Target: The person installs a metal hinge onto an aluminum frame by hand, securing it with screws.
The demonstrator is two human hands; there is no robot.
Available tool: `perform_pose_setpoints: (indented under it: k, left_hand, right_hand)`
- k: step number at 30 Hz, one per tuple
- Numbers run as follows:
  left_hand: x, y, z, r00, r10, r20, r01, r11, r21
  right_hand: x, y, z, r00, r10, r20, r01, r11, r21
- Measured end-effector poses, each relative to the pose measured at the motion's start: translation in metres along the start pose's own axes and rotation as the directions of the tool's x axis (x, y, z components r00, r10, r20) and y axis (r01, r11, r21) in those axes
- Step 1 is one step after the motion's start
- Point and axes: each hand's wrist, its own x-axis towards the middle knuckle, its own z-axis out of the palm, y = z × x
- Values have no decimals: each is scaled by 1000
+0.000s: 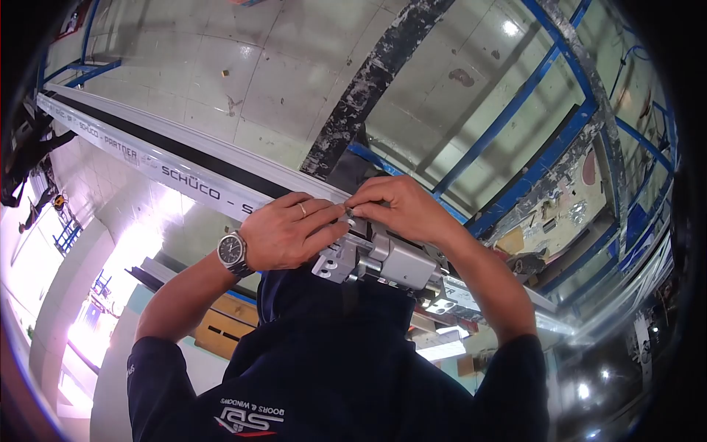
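Note:
A long white profile (193,182) with printed film lies across the view, a dark channel along it. My left hand (291,230), with a watch above the wrist, rests on it, fingers close together and pointing right. The fingertips of my right hand (390,208) are pinched at a small dark metallic piece (349,212), partly hidden between both hands. Just below my hands a silver metal fitting (335,264) and a grey cylindrical hinge part (403,264) sit against the profile.
Beyond the profile stands a dark, paint-spattered beam (368,81). Blue metal frames (508,110) stand at the upper right, around a littered board (560,202). An orange-brown box (224,323) is below my left forearm.

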Motion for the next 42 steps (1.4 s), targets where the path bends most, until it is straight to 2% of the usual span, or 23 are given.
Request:
perform_pose_setpoints:
  k: [3,6,9,10,11,14,15,16,17,19,21,23,26,29,32,35,42]
  left_hand:
    - [-1,-2,1,1000,14,-3,-14,1000,-3]
    - [-3,-2,2,1000,19,15,-18,999,-48]
    - [-9,-4,4,999,33,-6,-34,997,-73]
    - [-11,-7,5,998,49,35,-45,994,-98]
    - [-13,-6,5,999,50,7,-49,991,-122]
    - [-18,-7,17,994,2,110,7,997,-81]
    - [-20,-11,25,997,59,48,-55,995,-82]
    - [-20,-13,32,995,43,89,-39,998,-49]
    - [-19,-13,26,995,76,67,-73,996,-53]
    - [-18,-8,11,994,47,96,-41,997,-59]
    - [-20,-6,8,996,57,69,-53,996,-69]
    - [-19,-3,10,993,39,112,-32,998,-61]
    - [-17,0,8,988,31,151,-28,999,-21]
    - [-19,-6,12,993,69,93,-67,997,-31]
    - [-18,-2,6,992,48,117,-43,998,-46]
    - [-18,-4,7,992,99,74,-97,995,-34]
    - [-16,-2,2,992,107,70,-105,994,-26]
  right_hand:
    - [0,-7,-3,995,95,-1,-95,994,-45]
    - [-1,-11,-1,963,269,7,-268,958,100]
    - [0,2,3,980,197,-22,-196,979,61]
    - [2,6,3,973,230,-15,-230,973,21]
    - [2,11,3,968,252,-15,-253,967,-29]
    - [0,3,-1,967,255,-12,-254,967,32]
    - [-1,22,-5,981,193,9,-192,980,-41]
    - [-1,8,-8,974,217,65,-216,976,-23]
    - [-1,8,-8,971,230,72,-232,972,24]
    - [2,-1,-6,958,274,85,-282,953,109]
    - [2,0,-6,962,236,136,-253,960,122]
    - [1,13,-3,960,248,133,-270,945,186]
    - [4,12,-3,949,289,122,-295,955,34]
    - [7,18,-1,951,287,114,-296,953,70]
    - [5,12,0,962,249,109,-260,960,103]
    - [5,17,-4,972,184,147,-210,961,180]
    - [6,17,-6,951,276,141,-281,960,19]
